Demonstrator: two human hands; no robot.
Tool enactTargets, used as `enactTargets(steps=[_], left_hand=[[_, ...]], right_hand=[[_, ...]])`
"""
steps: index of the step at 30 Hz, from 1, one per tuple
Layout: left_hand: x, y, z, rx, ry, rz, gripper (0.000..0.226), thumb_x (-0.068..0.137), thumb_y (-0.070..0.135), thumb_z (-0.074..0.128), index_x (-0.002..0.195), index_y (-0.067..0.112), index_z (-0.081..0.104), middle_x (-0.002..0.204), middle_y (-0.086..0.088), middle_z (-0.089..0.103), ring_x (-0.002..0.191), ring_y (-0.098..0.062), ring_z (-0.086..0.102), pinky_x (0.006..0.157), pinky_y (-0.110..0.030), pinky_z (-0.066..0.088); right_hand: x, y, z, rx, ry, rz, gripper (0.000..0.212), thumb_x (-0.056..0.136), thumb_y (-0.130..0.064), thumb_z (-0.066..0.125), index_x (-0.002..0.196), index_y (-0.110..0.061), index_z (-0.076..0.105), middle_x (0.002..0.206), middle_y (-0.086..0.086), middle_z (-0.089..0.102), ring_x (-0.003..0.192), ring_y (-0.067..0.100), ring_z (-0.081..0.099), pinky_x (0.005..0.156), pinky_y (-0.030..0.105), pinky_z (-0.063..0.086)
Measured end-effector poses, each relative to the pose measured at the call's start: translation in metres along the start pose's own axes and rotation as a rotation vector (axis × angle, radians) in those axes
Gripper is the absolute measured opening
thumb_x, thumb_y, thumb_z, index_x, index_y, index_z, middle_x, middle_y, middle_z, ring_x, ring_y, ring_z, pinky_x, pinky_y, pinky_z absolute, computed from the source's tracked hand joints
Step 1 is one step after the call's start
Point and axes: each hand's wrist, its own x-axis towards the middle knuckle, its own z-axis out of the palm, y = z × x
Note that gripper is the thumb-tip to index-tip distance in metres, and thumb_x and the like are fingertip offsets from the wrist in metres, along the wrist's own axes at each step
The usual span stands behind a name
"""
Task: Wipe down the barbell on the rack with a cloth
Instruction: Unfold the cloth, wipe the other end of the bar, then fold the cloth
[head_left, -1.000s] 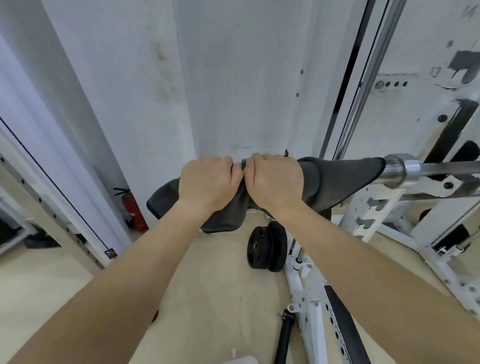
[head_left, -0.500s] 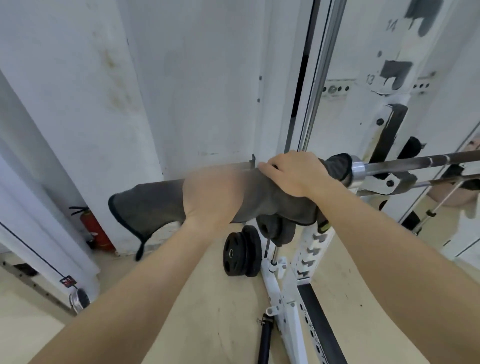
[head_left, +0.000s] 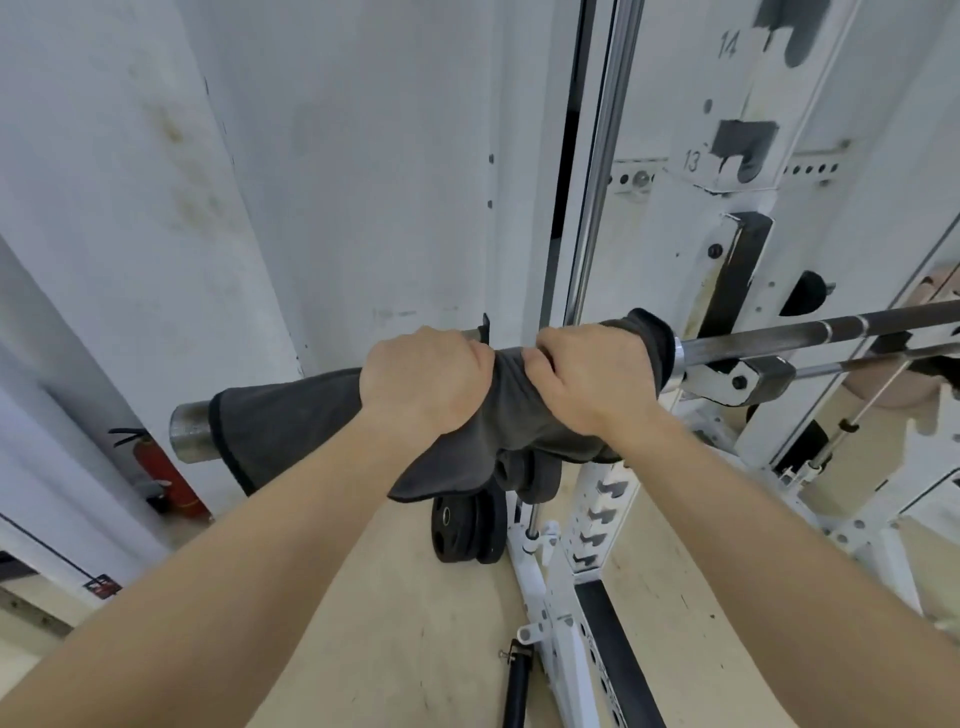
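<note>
The barbell (head_left: 810, 338) lies across the white rack (head_left: 727, 291), its thick steel sleeve end (head_left: 189, 428) sticking out to the left. A dark grey cloth (head_left: 291, 421) is draped over the sleeve, covering it from near the tip to the collar. My left hand (head_left: 423, 382) grips the cloth-wrapped sleeve at its middle. Just to the right, my right hand (head_left: 592, 376) grips the cloth beside the collar. A loose corner of cloth hangs below between my wrists.
Black weight plates (head_left: 470, 525) stand on the floor against the rack's base. A red fire extinguisher (head_left: 166, 478) sits by the white wall at the left. A chrome guide rod (head_left: 597, 166) runs up behind the bar. A black handle (head_left: 517, 686) lies on the floor.
The bare sleeve tip now shows at the left, with the cloth's left edge nearer my left hand. Both hands keep their grip.
</note>
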Motion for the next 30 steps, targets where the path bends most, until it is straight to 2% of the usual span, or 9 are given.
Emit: enactTargets(steps=[3,5,10,13,17,21,24,27,30], left_hand=[[-0.023,0.004,0.004,0.166,0.191,0.095,0.039,0.094,0.026,0.038,0.055,0.019,0.039,0.051,0.005,0.026,0.043,-0.019,0.025,0.047,-0.028,0.014],[-0.022,0.004,0.001,0.176,0.152,0.081,0.042,0.096,0.029,0.030,0.057,0.019,0.042,0.051,0.004,0.026,0.045,-0.020,0.026,0.048,-0.028,0.013],[0.012,0.016,-0.015,-0.129,-0.279,-0.007,0.040,0.106,0.034,0.020,0.087,0.017,0.051,0.086,-0.004,0.053,0.082,-0.025,0.053,0.083,-0.040,0.046],[0.003,0.022,-0.006,-0.001,-0.076,0.057,0.036,0.104,0.028,0.024,0.080,0.018,0.048,0.073,0.000,0.048,0.074,-0.025,0.054,0.071,-0.039,0.048],[-0.018,0.020,0.011,0.141,0.148,0.089,0.044,0.096,0.032,0.018,0.069,0.018,0.048,0.058,0.004,0.036,0.054,-0.023,0.038,0.051,-0.031,0.028],[0.006,0.016,0.006,-0.040,-0.079,0.071,0.044,0.100,0.034,0.011,0.080,0.020,0.047,0.070,0.000,0.045,0.070,-0.025,0.050,0.065,-0.036,0.042],[0.032,0.010,0.003,-0.174,-0.390,0.033,0.042,0.104,0.037,0.016,0.101,0.021,0.054,0.105,-0.004,0.059,0.089,-0.023,0.051,0.081,-0.037,0.040],[0.010,0.014,0.008,0.061,-0.057,0.123,0.034,0.103,0.029,0.023,0.087,0.019,0.052,0.085,-0.002,0.054,0.076,-0.025,0.051,0.066,-0.036,0.039],[-0.018,0.022,0.009,0.075,0.170,0.139,0.040,0.099,0.030,0.027,0.075,0.016,0.056,0.066,-0.002,0.052,0.061,-0.027,0.052,0.056,-0.034,0.039]], right_hand=[[0.027,0.005,-0.018,0.066,-0.311,-0.007,0.058,0.097,-0.053,0.020,0.066,-0.019,0.055,0.066,0.000,0.055,0.064,0.021,0.055,0.060,0.034,0.036],[0.032,0.007,-0.018,0.079,-0.367,0.016,0.056,0.098,-0.052,0.022,0.065,-0.020,0.053,0.066,0.000,0.054,0.064,0.021,0.054,0.061,0.034,0.035],[0.002,-0.002,-0.006,-0.008,0.035,0.008,0.043,0.095,-0.046,0.033,0.065,-0.018,0.047,0.056,-0.006,0.045,0.052,0.022,0.050,0.050,0.031,0.028],[0.015,0.006,-0.015,0.038,-0.176,-0.020,0.053,0.097,-0.051,0.026,0.062,-0.019,0.048,0.059,-0.002,0.050,0.057,0.021,0.051,0.052,0.032,0.029],[0.033,0.008,-0.023,0.107,-0.395,-0.021,0.054,0.100,-0.049,0.023,0.064,-0.019,0.048,0.066,0.000,0.051,0.065,0.021,0.052,0.061,0.035,0.033],[0.004,0.003,-0.007,-0.010,-0.041,-0.022,0.041,0.097,-0.041,0.031,0.068,-0.017,0.049,0.059,-0.004,0.049,0.056,0.023,0.052,0.052,0.032,0.028],[0.003,0.004,-0.011,0.023,-0.075,-0.052,0.043,0.097,-0.044,0.028,0.067,-0.019,0.048,0.062,-0.004,0.051,0.059,0.023,0.054,0.054,0.032,0.030],[0.035,0.008,-0.026,0.122,-0.414,-0.042,0.049,0.100,-0.049,0.023,0.064,-0.023,0.043,0.066,-0.003,0.044,0.067,0.022,0.050,0.065,0.036,0.034],[0.025,0.005,-0.017,0.074,-0.235,-0.027,0.047,0.099,-0.044,0.028,0.067,-0.018,0.050,0.065,-0.003,0.048,0.066,0.024,0.055,0.060,0.035,0.033]])
